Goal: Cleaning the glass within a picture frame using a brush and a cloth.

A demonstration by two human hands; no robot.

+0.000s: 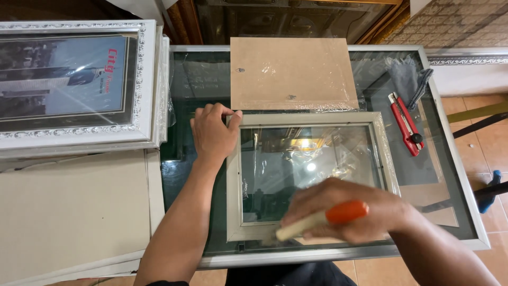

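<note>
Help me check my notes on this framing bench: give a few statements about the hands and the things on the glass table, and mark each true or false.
1. The left hand rests on the top left corner of the picture frame. True.
2. The right hand is empty. False: it holds a tool with an orange handle, blurred in the picture.
3. A red utility knife lies on the glass table, right of the frame. True.
4. The brown backing board lies inside the frame. False: it lies beyond the frame's far edge.
5. The frame holds a printed picture. False: only clear glass shows in it.
</note>
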